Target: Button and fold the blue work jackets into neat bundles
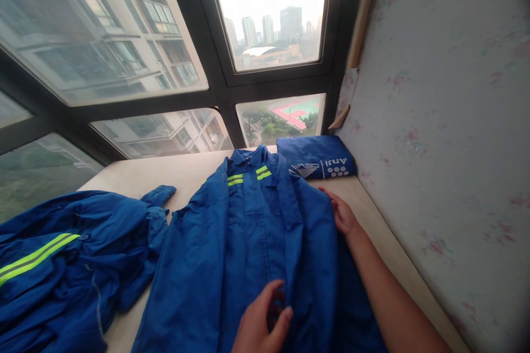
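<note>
A blue work jacket (pixel 256 220) with yellow-green reflective strips on its chest lies front up, collar toward the window. Its right-hand sleeve is laid along the front. My right hand (pixel 343 214) grips the jacket's right edge, its fingertips partly hidden by the cloth. Over the lower front, my left hand (pixel 265 320) is open, thumb and fingers apart and curved, holding nothing. I cannot tell whether it touches the cloth.
To the left lies a second, crumpled blue garment (pixel 83 253) with a reflective strip. A folded blue garment (pixel 318 154) with white lettering sits at the back right. The pale surface (pixel 182 168) meets windows behind and a flowered wall (pixel 447 149) on the right.
</note>
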Motion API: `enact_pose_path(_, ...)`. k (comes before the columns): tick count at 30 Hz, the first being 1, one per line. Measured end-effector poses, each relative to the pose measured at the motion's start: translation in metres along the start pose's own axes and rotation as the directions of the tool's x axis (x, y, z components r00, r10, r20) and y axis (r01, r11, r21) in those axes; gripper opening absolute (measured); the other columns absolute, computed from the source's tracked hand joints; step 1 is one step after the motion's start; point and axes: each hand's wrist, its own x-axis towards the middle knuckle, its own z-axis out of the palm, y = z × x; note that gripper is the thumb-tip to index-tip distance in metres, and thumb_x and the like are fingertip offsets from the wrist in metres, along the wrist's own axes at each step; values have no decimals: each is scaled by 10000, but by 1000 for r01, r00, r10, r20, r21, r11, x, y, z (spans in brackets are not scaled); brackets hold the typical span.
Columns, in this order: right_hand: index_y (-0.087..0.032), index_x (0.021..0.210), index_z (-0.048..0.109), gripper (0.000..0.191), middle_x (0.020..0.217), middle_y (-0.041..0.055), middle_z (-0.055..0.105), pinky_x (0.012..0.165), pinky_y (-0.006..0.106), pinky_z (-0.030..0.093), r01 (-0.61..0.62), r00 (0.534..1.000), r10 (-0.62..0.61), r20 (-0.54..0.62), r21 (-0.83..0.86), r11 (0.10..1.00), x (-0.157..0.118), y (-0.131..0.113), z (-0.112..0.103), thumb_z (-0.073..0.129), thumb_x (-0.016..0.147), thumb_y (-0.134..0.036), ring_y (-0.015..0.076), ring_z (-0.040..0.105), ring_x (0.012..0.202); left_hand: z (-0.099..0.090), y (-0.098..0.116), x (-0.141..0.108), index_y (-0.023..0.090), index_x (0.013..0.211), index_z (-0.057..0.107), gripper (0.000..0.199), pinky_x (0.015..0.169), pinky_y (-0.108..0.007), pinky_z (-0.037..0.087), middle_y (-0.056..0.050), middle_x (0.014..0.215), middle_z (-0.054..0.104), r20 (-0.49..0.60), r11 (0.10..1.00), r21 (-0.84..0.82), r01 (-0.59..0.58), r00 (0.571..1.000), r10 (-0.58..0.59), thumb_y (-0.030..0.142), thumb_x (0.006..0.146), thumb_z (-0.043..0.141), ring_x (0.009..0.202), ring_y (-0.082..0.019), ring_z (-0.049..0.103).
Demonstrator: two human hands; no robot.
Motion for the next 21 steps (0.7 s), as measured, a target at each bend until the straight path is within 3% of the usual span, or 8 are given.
enact_pose_path(3, -199, 1171, 646, 359, 1147, 42, 732, 1037, 353, 485, -96, 987, 94, 129, 11, 995, 2, -7, 3, 613, 860, -375, 201, 675, 1096, -27, 43, 48, 193, 1305, 580, 530, 857, -358, 553, -133, 1228, 669, -92, 983, 122, -140, 984, 151, 466, 851, 595, 989, -245, 680)
enact_pose_path(6, -165, 1203, 638, 362, 1164, 54, 724, 1035, 357, 471, -189, 948, 174, 266, 31, 982, 6, -18, 13, 538, 928, -378, 197, 673, 1100, -41, 94, 114, 169, 1272, 575, 472, 824, -338, 545, -131, 1186, 682, -138, 927, 284, -246, 946, 294, 429, 878, 569, 959, -225, 684)
enact_pose_path(9, -119, 1202, 638, 374, 1082, 79, 747, 1005, 370, 490, -335, 890, 313, 332, 10, 942, 14, -22, 19, 485, 967, -366, 196, 711, 1004, -39, 145, 185, 161, 1242, 588, 430, 872, -338, 504, -134, 1154, 698, -171, 841, 476, -256, 912, 374, 424, 904, 555, 976, -232, 682)
enact_pose_path(12, -93, 1141, 666, 349, 1017, 100, 764, 1002, 368, 506, -403, 882, 391, 265, -9, 915, 21, -18, 20, 557, 933, -351, 205, 731, 937, -30, 180, 248, 122, 1179, 615, 473, 959, -410, 440, -187, 1124, 700, -192, 839, 511, -185, 927, 322, 489, 881, 587, 1117, -322, 627)
enact_pose_path(16, -128, 1101, 693, 339, 1005, 88, 769, 955, 388, 539, -293, 941, 301, 157, -72, 953, 29, -13, 16, 656, 859, -361, 237, 728, 951, -21, 193, 312, 105, 953, 671, 394, 962, -426, 426, -218, 1112, 683, -206, 913, 396, -99, 959, 194, 435, 756, 754, 1191, -388, 562)
enact_pose_path(18, -153, 1005, 730, 301, 965, 65, 777, 903, 364, 560, -172, 982, 182, 59, -146, 974, 31, -14, 13, 707, 801, -374, 238, 730, 914, -20, 187, 334, 115, 851, 670, 287, 899, -386, 469, -164, 994, 701, -176, 959, 280, -53, 979, 106, 361, 750, 777, 1078, -330, 622)
enact_pose_path(21, -176, 860, 760, 237, 912, 42, 783, 845, 313, 566, -31, 998, 18, -57, -231, 973, 33, -19, 10, 756, 726, -372, 224, 723, 862, -28, 172, 352, 126, 909, 649, 238, 737, -324, 530, -53, 889, 668, -97, 1000, 20, -6, 995, 8, 360, 872, 671, 814, -173, 642)
